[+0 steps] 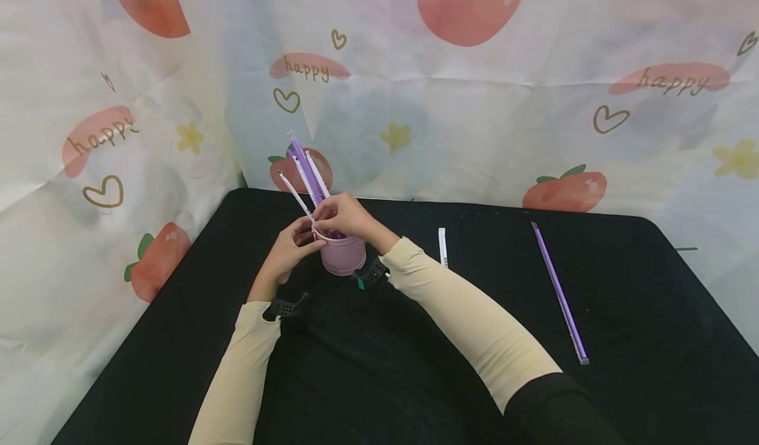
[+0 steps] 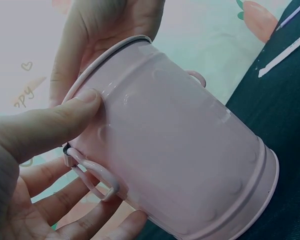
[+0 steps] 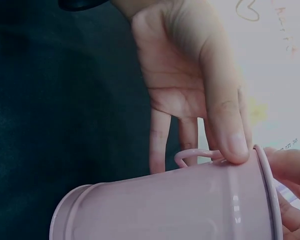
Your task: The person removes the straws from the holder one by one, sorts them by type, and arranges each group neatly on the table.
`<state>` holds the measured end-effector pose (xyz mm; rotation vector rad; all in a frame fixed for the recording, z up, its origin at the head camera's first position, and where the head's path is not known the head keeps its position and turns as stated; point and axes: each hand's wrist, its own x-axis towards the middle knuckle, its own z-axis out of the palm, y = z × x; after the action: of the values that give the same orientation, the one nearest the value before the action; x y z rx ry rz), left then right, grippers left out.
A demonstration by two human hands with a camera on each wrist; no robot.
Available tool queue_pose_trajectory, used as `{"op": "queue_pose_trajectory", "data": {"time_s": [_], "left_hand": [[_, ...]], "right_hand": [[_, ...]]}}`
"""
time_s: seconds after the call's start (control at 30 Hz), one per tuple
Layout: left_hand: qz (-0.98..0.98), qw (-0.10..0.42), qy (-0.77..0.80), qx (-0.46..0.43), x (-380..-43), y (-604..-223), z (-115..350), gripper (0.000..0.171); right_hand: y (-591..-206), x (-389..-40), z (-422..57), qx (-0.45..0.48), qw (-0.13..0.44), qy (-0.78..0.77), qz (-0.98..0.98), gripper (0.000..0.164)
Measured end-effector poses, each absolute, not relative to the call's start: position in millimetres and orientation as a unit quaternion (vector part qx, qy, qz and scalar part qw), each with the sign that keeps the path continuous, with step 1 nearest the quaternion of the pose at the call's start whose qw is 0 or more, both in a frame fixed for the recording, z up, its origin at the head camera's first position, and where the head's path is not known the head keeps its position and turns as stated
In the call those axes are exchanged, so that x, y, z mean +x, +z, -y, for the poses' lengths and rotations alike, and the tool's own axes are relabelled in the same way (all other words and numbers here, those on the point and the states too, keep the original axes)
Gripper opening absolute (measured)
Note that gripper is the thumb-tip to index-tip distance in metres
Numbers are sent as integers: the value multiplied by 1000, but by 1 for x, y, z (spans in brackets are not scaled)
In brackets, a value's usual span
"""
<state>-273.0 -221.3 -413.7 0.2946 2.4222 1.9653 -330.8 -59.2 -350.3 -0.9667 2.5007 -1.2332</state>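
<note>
A small pink metal bucket with looped side handles stands on the black table, holding several purple and white wrapped straws. My left hand holds the bucket by its left side. Its thumb presses just below the rim, and the other fingers spread behind the looped handle. Over the rim, my right hand pinches the lower part of a white wrapped straw that leans left. Its fingertips are partly hidden behind the rim in both wrist views.
A purple wrapped straw lies on the right of the black table. Nearer the bucket lies a white wrapped straw, partly covered by the right sleeve. A printed cloth backdrop hangs behind and left of the table.
</note>
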Motion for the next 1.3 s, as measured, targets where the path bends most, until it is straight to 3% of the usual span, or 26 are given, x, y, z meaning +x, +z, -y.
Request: {"op": "queue_pose_trajectory", "data": {"time_s": [0.57, 0.87, 1.3], "left_hand": [[-777, 22, 624, 78, -258, -390, 213, 57], [-774, 15, 628, 80, -272, -410, 219, 60], [-779, 13, 620, 91, -274, -412, 220, 60]], "right_hand": [[-350, -332, 53, -349, 152, -432, -818, 15], [-349, -333, 52, -319, 169, -469, -806, 17], [-347, -333, 50, -274, 142, -551, -775, 26]]}}
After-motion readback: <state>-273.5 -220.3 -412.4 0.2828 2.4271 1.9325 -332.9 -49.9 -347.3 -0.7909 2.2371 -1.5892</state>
